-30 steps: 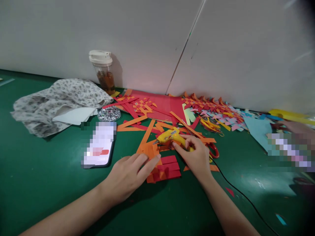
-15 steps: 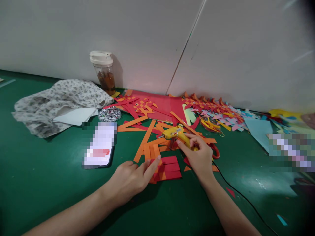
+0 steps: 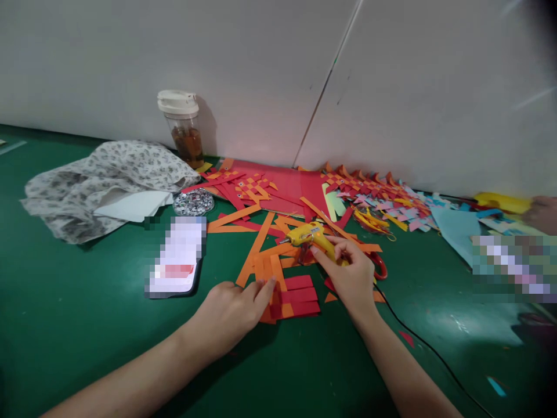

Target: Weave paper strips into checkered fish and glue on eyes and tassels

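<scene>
My left hand (image 3: 228, 310) rests at the left side of a small woven piece of red and orange paper strips (image 3: 300, 296). Its fingers are bent and close together, and the fingertips press on the orange strips; their undersides are hidden. In my right hand (image 3: 350, 267) is a yellow hot glue gun (image 3: 310, 234), held by the handle. The nozzle points left, above loose orange strips (image 3: 261, 241) just beyond the weave. A black cord (image 3: 429, 345) runs from below the right hand towards the lower right.
Left of the weave lies a phone (image 3: 178, 255). Behind it are a patterned cloth (image 3: 108, 168), a bag of googly eyes (image 3: 194, 202) and a lidded drink cup (image 3: 187, 130). Woven paper fish (image 3: 252, 186) and coloured scraps (image 3: 404, 212) lie along the wall. Another person's hand (image 3: 543, 215) shows at far right.
My left fingertips have drawn back slightly to the left on the woven paper. The glue gun stays nearly still in my right hand. More of the other person's hand shows at right.
</scene>
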Motion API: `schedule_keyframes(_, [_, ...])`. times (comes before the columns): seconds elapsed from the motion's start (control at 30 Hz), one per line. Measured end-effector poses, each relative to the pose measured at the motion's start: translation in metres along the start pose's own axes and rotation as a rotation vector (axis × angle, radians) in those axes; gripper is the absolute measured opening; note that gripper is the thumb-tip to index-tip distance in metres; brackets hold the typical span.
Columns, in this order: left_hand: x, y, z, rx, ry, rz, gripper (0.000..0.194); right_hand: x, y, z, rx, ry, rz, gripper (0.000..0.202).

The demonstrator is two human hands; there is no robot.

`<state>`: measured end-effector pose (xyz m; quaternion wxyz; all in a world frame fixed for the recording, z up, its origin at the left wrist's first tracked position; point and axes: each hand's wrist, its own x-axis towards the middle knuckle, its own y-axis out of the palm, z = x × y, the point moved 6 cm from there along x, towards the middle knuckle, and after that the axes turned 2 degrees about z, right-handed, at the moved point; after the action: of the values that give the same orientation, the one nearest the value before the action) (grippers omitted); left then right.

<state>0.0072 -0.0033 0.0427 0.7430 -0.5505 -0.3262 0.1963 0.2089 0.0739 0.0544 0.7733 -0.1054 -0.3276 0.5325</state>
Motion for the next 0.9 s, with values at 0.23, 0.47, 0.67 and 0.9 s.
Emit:
schedule_keyframes(0.23, [0.001,0.007,0.012,-0.188,-0.11,0.005,0.024,0.001,-0.002,0.001,0.058,0.028,-0.023,0.042])
schedule_keyframes(0.47, [0.002,-0.002,0.01,-0.437,-0.081,-0.013,0.043,0.002,-0.009,-0.001,0.147,0.106,-0.096,0.043])
schedule_keyframes(0.67, [0.003,0.001,0.011,-0.457,-0.042,-0.017,0.029,0.004,-0.011,-0.007,0.164,0.128,-0.108,0.044])
schedule_keyframes(0.9, [0.002,-0.007,0.016,-0.382,-0.058,-0.191,0.025,0.005,-0.01,-0.01,0.195,0.133,-0.114,0.045])
